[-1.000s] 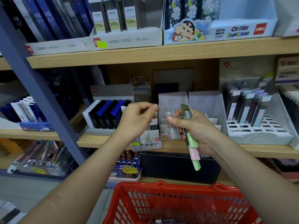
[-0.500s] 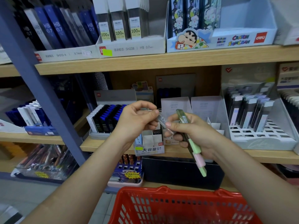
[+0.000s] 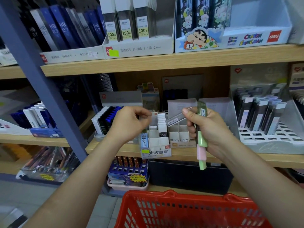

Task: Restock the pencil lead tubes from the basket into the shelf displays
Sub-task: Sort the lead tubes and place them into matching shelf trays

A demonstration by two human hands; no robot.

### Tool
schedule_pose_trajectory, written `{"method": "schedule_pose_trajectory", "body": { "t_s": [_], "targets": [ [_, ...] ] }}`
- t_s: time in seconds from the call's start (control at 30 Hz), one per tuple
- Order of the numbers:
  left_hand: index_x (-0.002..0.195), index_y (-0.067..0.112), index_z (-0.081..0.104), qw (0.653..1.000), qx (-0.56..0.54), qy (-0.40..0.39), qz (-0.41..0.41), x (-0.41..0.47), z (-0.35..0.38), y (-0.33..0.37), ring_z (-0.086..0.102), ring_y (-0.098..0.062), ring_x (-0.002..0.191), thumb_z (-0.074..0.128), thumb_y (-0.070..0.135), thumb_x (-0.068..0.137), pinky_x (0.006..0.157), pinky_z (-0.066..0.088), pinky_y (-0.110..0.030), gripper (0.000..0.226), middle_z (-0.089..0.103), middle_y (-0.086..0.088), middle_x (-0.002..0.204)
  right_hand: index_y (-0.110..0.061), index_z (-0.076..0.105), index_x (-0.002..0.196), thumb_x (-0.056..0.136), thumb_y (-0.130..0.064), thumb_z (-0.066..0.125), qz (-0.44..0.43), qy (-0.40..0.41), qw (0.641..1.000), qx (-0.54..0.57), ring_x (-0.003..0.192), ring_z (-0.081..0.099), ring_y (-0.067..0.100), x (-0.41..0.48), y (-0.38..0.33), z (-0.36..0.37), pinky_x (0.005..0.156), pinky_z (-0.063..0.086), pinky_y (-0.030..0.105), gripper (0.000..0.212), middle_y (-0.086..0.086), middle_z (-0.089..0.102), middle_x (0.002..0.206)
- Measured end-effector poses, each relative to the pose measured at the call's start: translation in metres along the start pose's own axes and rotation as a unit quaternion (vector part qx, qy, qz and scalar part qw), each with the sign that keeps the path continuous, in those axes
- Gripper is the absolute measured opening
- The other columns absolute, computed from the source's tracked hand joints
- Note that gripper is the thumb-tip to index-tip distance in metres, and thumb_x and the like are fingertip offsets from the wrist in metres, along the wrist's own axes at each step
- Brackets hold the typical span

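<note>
My right hand [image 3: 212,129] grips a bundle of pencil lead tubes [image 3: 201,145], green and pink, held upright. Its thumb also pins a clear lead tube [image 3: 176,119] that tilts down to the left. My left hand [image 3: 130,124] hovers a short way left of that tube, fingers curled and thumb against forefinger, with nothing visible in it. Both hands are in front of a small white divided display [image 3: 158,145] on the middle shelf, partly filled with white-capped tubes. The red basket [image 3: 164,196] sits below; its contents are hidden.
A second divided display [image 3: 179,137] stands just behind my right hand. A blue-and-black lead box [image 3: 105,120] is to the left and a white slotted rack [image 3: 263,139] to the right. The wooden shelf above [image 3: 164,61] holds HB 0.7 lead boxes. A blue post [image 3: 41,79] slants at left.
My left hand has let go of the clear tube and drawn back to the left. My right thumb now holds that tube, tilted. The view has shifted slightly downward.
</note>
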State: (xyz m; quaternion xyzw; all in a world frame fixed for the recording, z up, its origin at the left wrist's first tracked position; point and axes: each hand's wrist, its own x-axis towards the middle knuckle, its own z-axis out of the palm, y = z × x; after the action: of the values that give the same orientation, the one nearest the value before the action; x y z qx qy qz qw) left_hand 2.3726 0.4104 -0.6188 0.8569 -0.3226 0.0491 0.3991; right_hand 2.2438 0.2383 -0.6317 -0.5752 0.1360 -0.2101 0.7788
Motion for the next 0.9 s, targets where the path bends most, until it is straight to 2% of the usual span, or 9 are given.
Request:
{"method": "schedule_pose_trajectory", "body": {
  "t_s": [0.07, 0.13, 0.23, 0.37, 0.53, 0.63, 0.73, 0.83, 0.9],
  "targets": [
    [0.108, 0.025, 0.071, 0.994, 0.103, -0.042, 0.017, 0.001, 0.004, -0.008, 0.057, 0.006, 0.091, 0.071, 0.029, 0.085, 0.082, 0.045, -0.018, 0.023, 0.068, 0.014, 0.108, -0.014, 0.062, 0.086, 0.086, -0.018, 0.071, 0.006, -0.003, 1.0, -0.015, 0.048, 0.045, 0.011, 0.001, 0.001, -0.002, 0.042, 0.039, 0.022, 0.01, 0.0, 0.053, 0.057],
    [0.11, 0.025, 0.071, 0.987, 0.149, -0.061, 0.025, 0.001, 0.011, -0.01, 0.059, -0.004, 0.105, 0.069, 0.032, 0.085, 0.09, 0.047, -0.024, 0.025, 0.068, 0.012, 0.114, -0.014, 0.061, 0.085, 0.084, -0.018, 0.072, 0.013, -0.009, 1.0, -0.024, 0.048, 0.044, 0.011, 0.001, 0.002, -0.003, 0.042, 0.038, 0.022, 0.012, -0.001, 0.052, 0.057],
    [0.104, 0.026, 0.073, 0.981, 0.178, -0.059, 0.038, 0.006, 0.02, -0.011, 0.063, -0.01, 0.099, 0.067, 0.031, 0.087, 0.088, 0.052, -0.032, 0.018, 0.072, 0.008, 0.105, -0.014, 0.061, 0.085, 0.083, -0.018, 0.073, 0.026, -0.016, 0.999, -0.035, 0.048, 0.044, 0.011, 0.001, 0.004, -0.003, 0.041, 0.039, 0.022, 0.013, -0.001, 0.051, 0.056],
    [0.102, 0.021, 0.075, 0.983, 0.172, -0.039, 0.049, 0.015, 0.023, -0.014, 0.063, -0.011, 0.092, 0.061, 0.019, 0.093, 0.085, 0.051, -0.029, 0.016, 0.073, 0.004, 0.099, -0.014, 0.061, 0.084, 0.082, -0.018, 0.073, 0.035, -0.025, 0.998, -0.045, 0.047, 0.045, 0.01, 0.002, 0.007, -0.003, 0.041, 0.04, 0.022, 0.013, -0.001, 0.051, 0.055],
    [0.1, 0.023, 0.075, 0.979, 0.177, -0.088, 0.052, 0.019, 0.016, -0.017, 0.064, -0.007, 0.088, 0.071, 0.031, 0.085, 0.083, 0.054, -0.031, 0.017, 0.073, 0.007, 0.097, -0.014, 0.061, 0.083, 0.066, -0.025, 0.076, 0.043, -0.031, 0.998, -0.042, 0.047, 0.045, 0.01, 0.003, 0.007, -0.004, 0.041, 0.04, 0.021, 0.026, -0.001, 0.051, 0.055],
    [0.102, 0.023, 0.074, 0.975, 0.198, -0.083, 0.056, 0.019, 0.018, -0.016, 0.062, -0.008, 0.087, 0.072, 0.031, 0.085, 0.082, 0.053, -0.031, 0.019, 0.073, 0.007, 0.098, -0.012, 0.062, 0.085, 0.075, -0.021, 0.075, 0.051, -0.03, 0.997, -0.042, 0.047, 0.045, 0.009, 0.004, 0.009, -0.004, 0.041, 0.04, 0.021, 0.019, -0.001, 0.051, 0.056],
    [0.108, 0.022, 0.073, 0.983, 0.171, -0.047, 0.045, 0.022, 0.019, -0.016, 0.063, -0.012, 0.092, 0.065, 0.027, 0.091, 0.084, 0.051, -0.03, 0.019, 0.073, 0.003, 0.102, -0.011, 0.062, 0.083, 0.085, -0.015, 0.071, 0.066, -0.039, 0.996, -0.051, 0.048, 0.045, 0.009, 0.005, 0.012, -0.003, 0.04, 0.039, 0.02, 0.01, 0.0, 0.051, 0.059],
    [0.114, 0.018, 0.071, 0.985, 0.16, -0.027, 0.051, 0.026, 0.02, -0.014, 0.062, -0.016, 0.103, 0.06, 0.023, 0.095, 0.087, 0.045, -0.023, 0.023, 0.071, 0.0, 0.112, -0.005, 0.065, 0.093, 0.088, -0.011, 0.068, 0.072, -0.046, 0.994, -0.066, 0.048, 0.045, 0.009, 0.005, 0.012, -0.002, 0.04, 0.038, 0.019, 0.008, 0.001, 0.052, 0.061],
    [0.114, 0.019, 0.071, 0.985, 0.16, -0.024, 0.053, 0.026, 0.023, -0.013, 0.063, -0.015, 0.103, 0.061, 0.024, 0.094, 0.089, 0.045, -0.021, 0.023, 0.071, -0.001, 0.112, -0.004, 0.066, 0.096, 0.088, -0.009, 0.067, 0.074, -0.039, 0.995, -0.063, 0.047, 0.045, 0.009, 0.005, 0.01, -0.001, 0.039, 0.038, 0.019, 0.009, 0.001, 0.053, 0.061]
  ]
}}
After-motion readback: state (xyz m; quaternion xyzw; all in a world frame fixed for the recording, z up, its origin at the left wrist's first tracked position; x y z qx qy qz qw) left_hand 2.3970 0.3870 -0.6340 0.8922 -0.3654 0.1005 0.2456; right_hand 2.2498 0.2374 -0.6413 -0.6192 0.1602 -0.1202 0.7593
